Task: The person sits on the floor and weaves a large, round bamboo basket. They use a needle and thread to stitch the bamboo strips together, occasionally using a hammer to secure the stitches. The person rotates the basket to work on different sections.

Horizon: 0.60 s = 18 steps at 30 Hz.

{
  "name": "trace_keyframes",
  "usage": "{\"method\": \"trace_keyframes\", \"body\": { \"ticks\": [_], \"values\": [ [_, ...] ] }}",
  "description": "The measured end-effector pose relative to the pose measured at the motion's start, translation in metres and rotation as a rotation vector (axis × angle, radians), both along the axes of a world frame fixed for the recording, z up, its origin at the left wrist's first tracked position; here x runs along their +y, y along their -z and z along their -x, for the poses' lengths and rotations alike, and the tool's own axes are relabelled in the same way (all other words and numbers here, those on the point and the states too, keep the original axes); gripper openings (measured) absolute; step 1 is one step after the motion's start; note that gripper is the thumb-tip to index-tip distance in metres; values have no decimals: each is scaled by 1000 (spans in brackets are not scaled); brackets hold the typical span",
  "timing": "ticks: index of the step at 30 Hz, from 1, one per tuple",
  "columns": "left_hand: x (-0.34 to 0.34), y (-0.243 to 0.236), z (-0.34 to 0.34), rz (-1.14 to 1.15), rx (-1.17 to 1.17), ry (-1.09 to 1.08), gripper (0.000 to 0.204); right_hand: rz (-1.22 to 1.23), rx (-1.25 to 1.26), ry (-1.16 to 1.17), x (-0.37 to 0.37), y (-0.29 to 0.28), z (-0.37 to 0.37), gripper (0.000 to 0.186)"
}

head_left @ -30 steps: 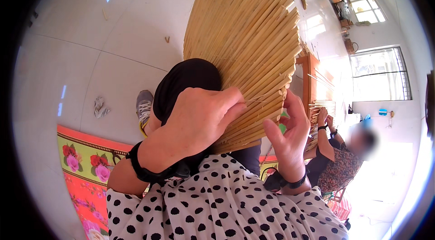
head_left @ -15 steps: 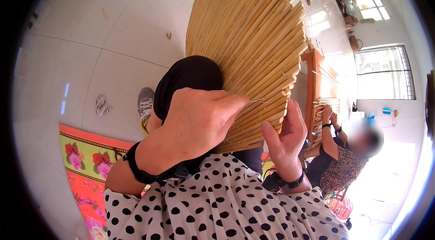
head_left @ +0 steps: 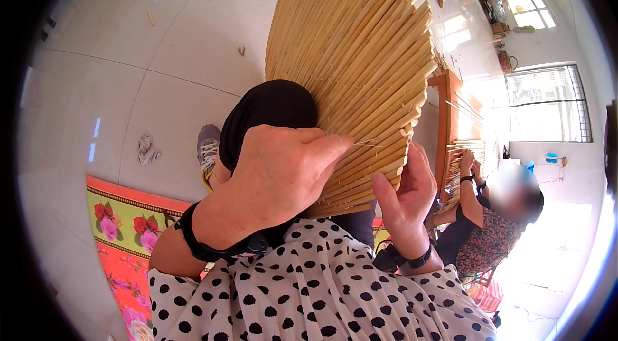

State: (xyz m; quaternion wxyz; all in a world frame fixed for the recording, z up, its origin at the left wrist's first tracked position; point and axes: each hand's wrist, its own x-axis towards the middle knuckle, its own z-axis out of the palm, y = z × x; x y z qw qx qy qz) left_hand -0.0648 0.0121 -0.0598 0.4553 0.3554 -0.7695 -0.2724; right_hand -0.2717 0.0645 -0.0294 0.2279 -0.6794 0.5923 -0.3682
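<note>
A mat of straight pale-yellow sticks [head_left: 341, 38], bound with fine thread, leans across my dark-covered knee [head_left: 261, 106]. My left hand [head_left: 283, 167] is pinched on a thin pale strand [head_left: 365, 144], thread or needle, I cannot tell which, lying over the sticks near the mat's right edge; the back of the hand hides its other fingers. My right hand [head_left: 409, 199] grips that right edge lower down, fingers curled behind it and thumb raised at the front, by the rounded stick ends.
A co-worker [head_left: 486, 231] sits at right, both hands on sticks at a wooden table [head_left: 444, 109]. A floral rug [head_left: 119, 231] lies at lower left, a crumpled white scrap [head_left: 147, 148] on the tiled floor [head_left: 96, 96]. Assorted items [head_left: 489, 0] line the far wall.
Since a second ago my left hand has edged right with the strand, my right hand's fingers have curled in lower, and the mat has shifted slightly right. The last half second shows little movement.
</note>
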Motion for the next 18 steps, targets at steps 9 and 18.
{"method": "trace_keyframes", "body": {
  "ticks": [9, 18],
  "values": [
    [0, -13, -3, 89, -138, -30, 22, 37, 4, -20, -1, 3, 3, 55],
    [-13, -17, -6, 119, -198, 38, 21, 26, -152, -69, -3, 15, 7, 62]
  ]
}}
